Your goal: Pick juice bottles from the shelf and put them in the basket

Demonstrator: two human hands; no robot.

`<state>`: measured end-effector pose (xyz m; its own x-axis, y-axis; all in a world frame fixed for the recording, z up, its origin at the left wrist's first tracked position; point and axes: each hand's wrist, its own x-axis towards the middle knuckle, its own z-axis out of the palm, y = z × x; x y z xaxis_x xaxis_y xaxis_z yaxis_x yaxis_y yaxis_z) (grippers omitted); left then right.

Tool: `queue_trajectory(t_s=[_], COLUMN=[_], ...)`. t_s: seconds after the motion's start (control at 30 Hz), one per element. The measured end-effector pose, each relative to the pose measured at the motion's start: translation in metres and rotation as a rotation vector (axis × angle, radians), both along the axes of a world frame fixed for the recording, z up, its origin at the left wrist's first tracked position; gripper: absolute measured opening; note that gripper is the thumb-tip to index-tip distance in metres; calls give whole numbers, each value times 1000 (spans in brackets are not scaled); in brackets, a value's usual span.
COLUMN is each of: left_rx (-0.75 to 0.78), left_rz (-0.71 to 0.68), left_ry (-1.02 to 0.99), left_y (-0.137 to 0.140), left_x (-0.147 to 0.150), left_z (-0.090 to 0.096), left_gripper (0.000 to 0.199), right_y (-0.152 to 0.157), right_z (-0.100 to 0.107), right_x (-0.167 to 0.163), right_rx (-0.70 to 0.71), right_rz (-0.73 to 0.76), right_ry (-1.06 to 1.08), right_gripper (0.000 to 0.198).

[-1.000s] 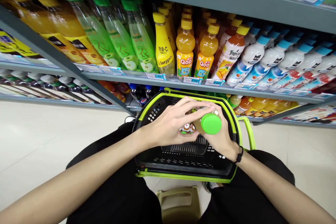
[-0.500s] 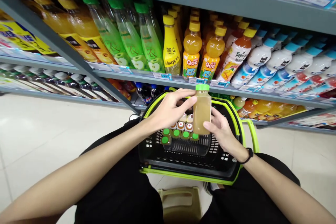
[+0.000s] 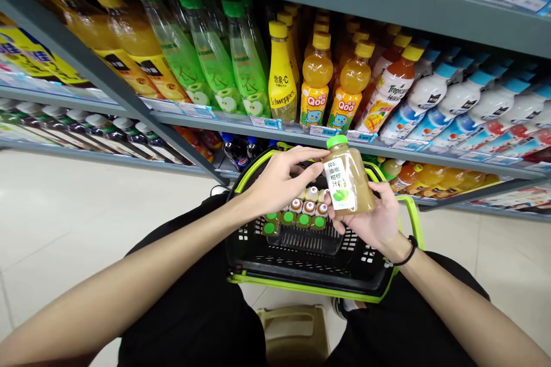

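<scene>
A juice bottle (image 3: 361,183) with a green cap and a white label rests tilted in my right hand (image 3: 379,215), whose fingers curl around its lower part. The label faces me and shows Chinese characters above a green fruit picture. Beside the bottle's upper left edge is my left hand (image 3: 282,178), its fingers stretched out and the tips at or very near the bottle; contact is hard to tell. Below both hands stands a black shopping basket (image 3: 297,269) with lime-green trim. Several small green-capped bottles (image 3: 303,220) and white-capped bottles (image 3: 309,207) stand inside it.
A grey shelf (image 3: 206,123) runs across the front, carrying green-capped bottles (image 3: 247,69), a yellow Schweppes bottle (image 3: 282,77), Qoo bottles (image 3: 314,92) and blue-capped white bottles (image 3: 434,92). The basket's lime handle (image 3: 415,223) sticks out at right. A beige plastic stool (image 3: 297,338) is between my legs.
My right hand has turned the bottle so its white label faces me, and has tipped it. The right palm is now turned up beneath it. My left hand has barely moved.
</scene>
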<state>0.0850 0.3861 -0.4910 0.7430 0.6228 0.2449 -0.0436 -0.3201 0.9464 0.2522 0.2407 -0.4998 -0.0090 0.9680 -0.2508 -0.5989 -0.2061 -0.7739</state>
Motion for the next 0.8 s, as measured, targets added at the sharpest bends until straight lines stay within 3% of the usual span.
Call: queue_trajectory(t_s=[0.17, 0.4, 0.63, 0.8], left_rx=[-31, -168, -255, -391], left_rz=[28, -36, -48, -25], left_ry=[66, 27, 52, 33], left_y=[1, 3, 3, 2], left_x=[1, 6, 8, 10], left_z=[-1, -4, -8, -11], left_gripper=[49, 51, 54, 60], right_y=[0, 2, 1, -2], right_z=[-1, -6, -12, -20], right_x=[-1, -10, -8, -6], right_rx=[-15, -5, 125, 251], right_rz=[-16, -205, -170, -165], right_ry=[-93, -331, -469, -790], right_gripper=[59, 62, 90, 93])
